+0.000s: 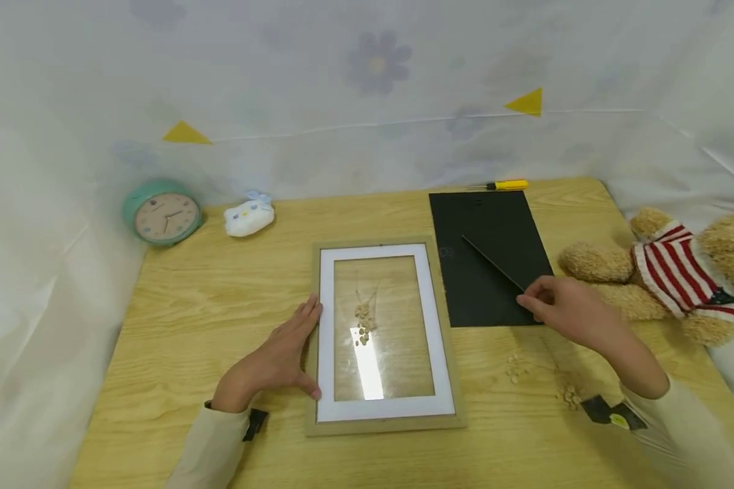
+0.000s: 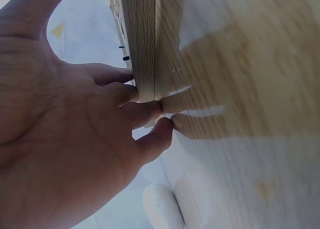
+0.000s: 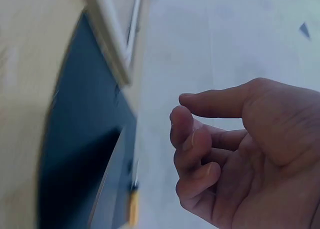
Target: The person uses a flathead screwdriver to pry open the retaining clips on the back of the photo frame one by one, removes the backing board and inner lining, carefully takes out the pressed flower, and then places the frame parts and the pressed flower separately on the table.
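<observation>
A wooden picture frame (image 1: 459,401) with a white mat lies on the table; small dried beige flowers (image 1: 363,319) show inside its glazed opening. My left hand (image 1: 279,351) rests against its left edge, fingers and thumb spread, touching the wood (image 2: 140,44). Right of the frame is a black backing board (image 1: 483,210), its narrow dark flap (image 1: 492,263) standing up. My right hand (image 1: 569,309) hovers at the flap's near end in the head view. In the right wrist view, its fingers (image 3: 192,144) are loosely curled, apart from the flap (image 3: 110,184), with nothing visible between thumb and index finger.
Behind the board lies a yellow-handled screwdriver (image 1: 510,185). A teddy bear (image 1: 679,272) is at the right, with loose dried flowers (image 1: 570,395) near the right forearm. A green clock (image 1: 166,216) and a white plush toy (image 1: 249,216) stand at the back left.
</observation>
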